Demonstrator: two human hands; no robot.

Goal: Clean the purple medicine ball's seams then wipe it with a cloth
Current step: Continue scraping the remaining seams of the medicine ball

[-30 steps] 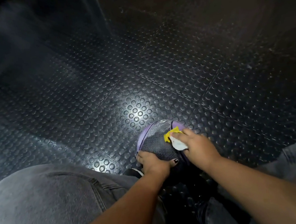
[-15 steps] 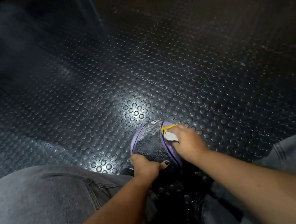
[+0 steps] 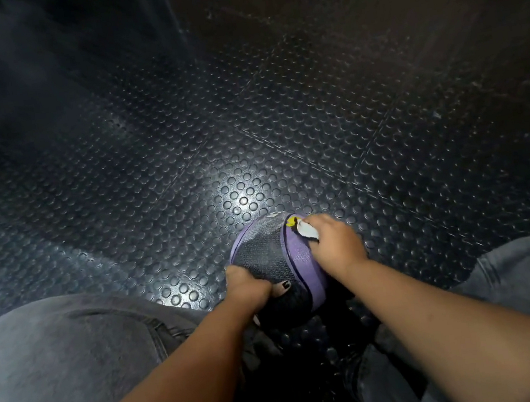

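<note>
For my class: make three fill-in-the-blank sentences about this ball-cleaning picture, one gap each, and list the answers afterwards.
1. The medicine ball has grey textured panels and smooth ____ bands.
2. The right hand presses a small white and ____ cleaning tool against the far top of the ball.
3. The left hand, holding the ball's near side, wears ____ nail polish.

Missing words: purple; yellow; black.

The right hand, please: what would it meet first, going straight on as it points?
The right hand, gripping a tool, rests on the purple medicine ball; past that, probably the studded floor.
</note>
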